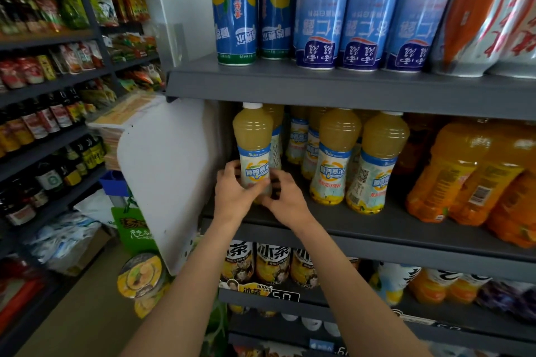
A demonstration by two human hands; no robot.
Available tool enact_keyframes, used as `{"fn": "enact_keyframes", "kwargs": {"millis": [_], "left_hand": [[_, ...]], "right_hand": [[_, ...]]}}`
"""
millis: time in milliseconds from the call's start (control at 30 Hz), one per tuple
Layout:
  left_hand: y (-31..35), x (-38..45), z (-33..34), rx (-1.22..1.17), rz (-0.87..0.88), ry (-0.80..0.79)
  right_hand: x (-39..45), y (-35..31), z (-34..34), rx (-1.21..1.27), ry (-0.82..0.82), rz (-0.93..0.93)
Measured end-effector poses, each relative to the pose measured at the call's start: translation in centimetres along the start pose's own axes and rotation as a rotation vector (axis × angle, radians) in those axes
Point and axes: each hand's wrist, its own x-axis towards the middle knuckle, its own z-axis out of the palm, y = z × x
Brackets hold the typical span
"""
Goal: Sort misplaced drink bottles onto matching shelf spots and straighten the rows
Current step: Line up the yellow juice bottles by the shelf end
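A pale yellow juice bottle [253, 142] with a white cap and blue-white label stands at the left end of the middle shelf [377, 229]. My left hand [232, 191] and my right hand [285, 197] both grip its lower part, fingers curled round it from either side. To its right stand matching yellow juice bottles [330, 159] in rows, more of them hidden behind. Further right are orange drink bottles [464, 171].
Tall blue cans [236, 6] and blue-white cans [319, 9] fill the upper shelf. Iced tea bottles [272, 266] stand on the lower shelf. A white end panel [165, 177] closes the shelf's left side. Across the aisle, dark racks [43, 124] hold sauces and snacks.
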Motion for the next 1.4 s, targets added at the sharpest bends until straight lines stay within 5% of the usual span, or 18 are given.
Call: {"fn": "enact_keyframes", "kwargs": {"millis": [333,400,500,600,767,867,1100,1400], "left_hand": [[-0.4,0.9,-1.3,-0.109,0.043,-0.204],[-0.2,0.1,-1.2,-0.055,0.09,-0.119],[1.0,-3.6,-0.3,0.044,0.305,0.277],[2.7,-5.9,2.3,0.064,0.511,0.186],[5.8,-3.6,7.0,-0.007,0.285,-0.161],[6.3,-2.8,8.6,0.006,0.218,-0.278],[4.9,-3.4,5.5,0.001,0.178,-0.085],[4.9,-4.2,3.0,0.184,0.165,0.012]], "right_hand": [[-0.8,0.1,0.8,-0.103,0.159,-0.075],[-1.8,0.1,0.0,-0.138,0.219,-0.115],[-4.2,0.2,-2.8,-0.218,0.573,-0.227],[-5.3,1.3,-5.1,-0.27,0.783,-0.256],[-4.7,2.0,-5.2,-0.337,0.51,-0.003],[-3.8,2.2,-5.9,-0.247,0.495,0.019],[-3.8,2.0,-6.3,-0.183,0.373,-0.09],[1.6,2.0,-6.0,-0.244,0.309,0.156]]}}
